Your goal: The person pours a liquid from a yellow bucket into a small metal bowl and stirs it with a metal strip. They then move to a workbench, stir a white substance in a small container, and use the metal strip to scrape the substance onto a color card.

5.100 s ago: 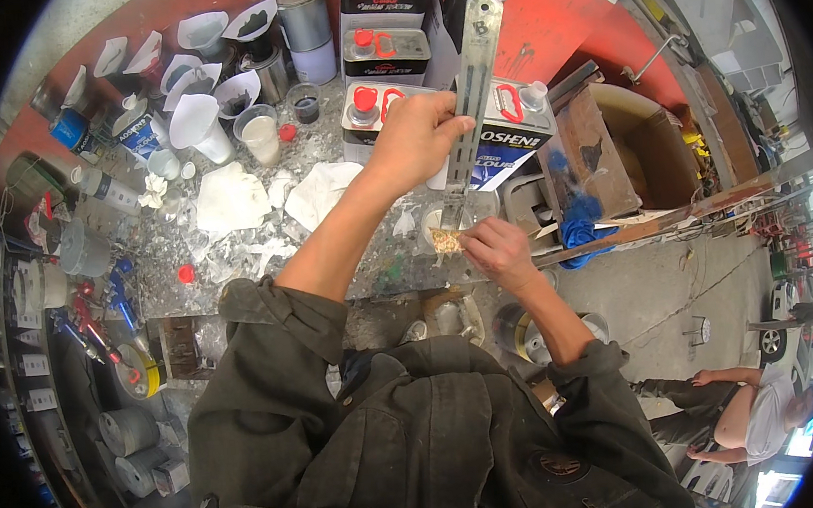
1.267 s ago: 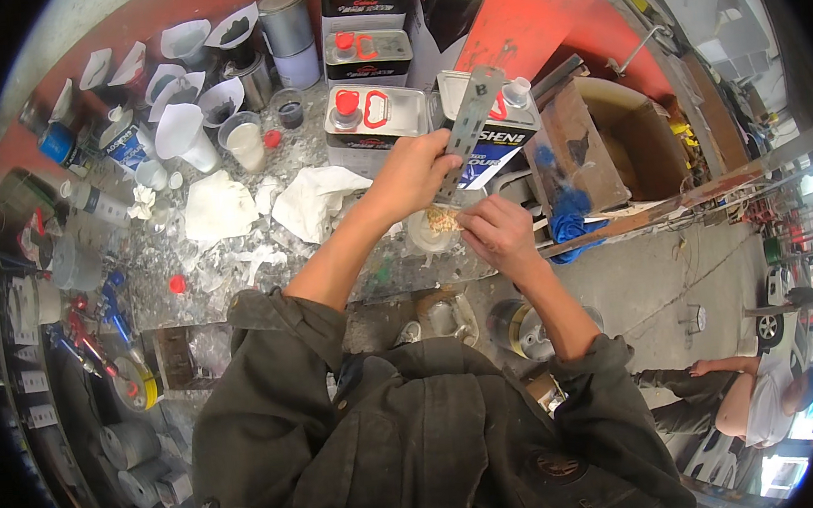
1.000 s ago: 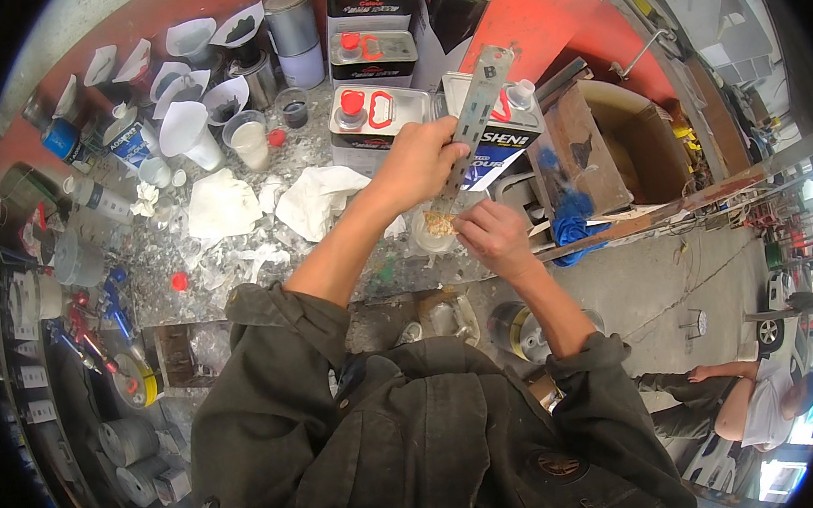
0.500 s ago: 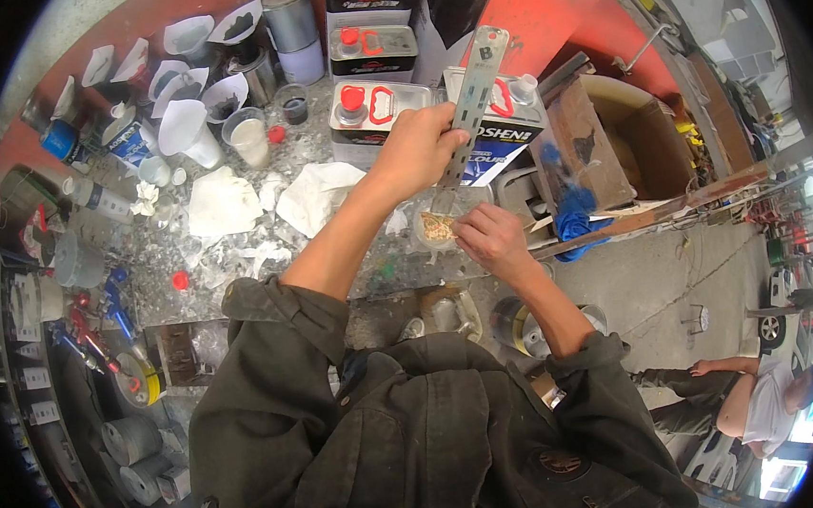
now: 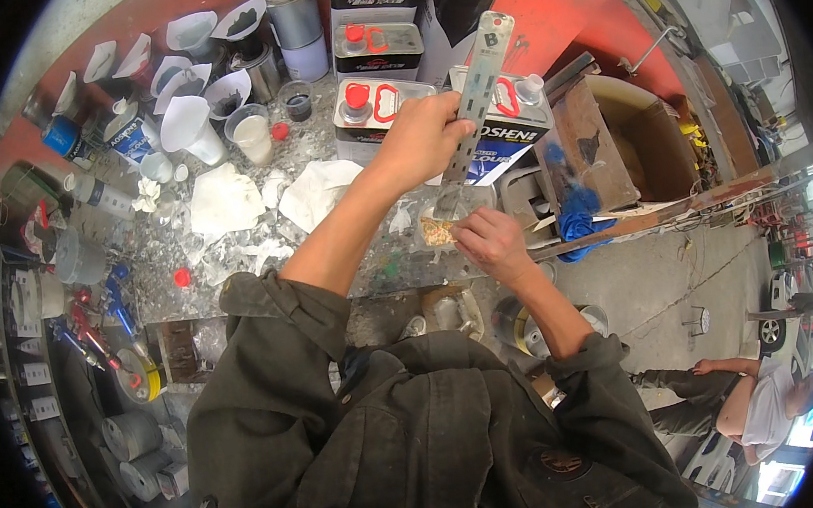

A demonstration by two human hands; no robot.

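Observation:
My left hand (image 5: 424, 140) is wrapped round a slotted metal mixing ruler (image 5: 486, 55). The ruler leans over the workbench, with its upper end away from me. At its lower end, my right hand (image 5: 491, 242) pinches a small tan patterned scrap (image 5: 437, 231), cloth or paper, I cannot tell which. Under the scrap is something clear that looks like a plastic cup; my fingers partly cover it. Just behind the ruler stand a blue-and-white metal can (image 5: 503, 146) and a white-topped can (image 5: 383, 103) with a red cap and handle.
Crumpled white papers (image 5: 226, 199) lie on the paint-spattered bench (image 5: 360, 275). Cups with paper strainers (image 5: 191, 128) and a cup of pale liquid (image 5: 252, 139) stand at the back left. Right of the cans sits an open cardboard box (image 5: 641, 135). Another person (image 5: 757, 403) sits at the far right.
The ruler and my left hand have shifted slightly up and away from me. The patterned scrap shows a little differently beneath my right fingers. Both hands keep their hold.

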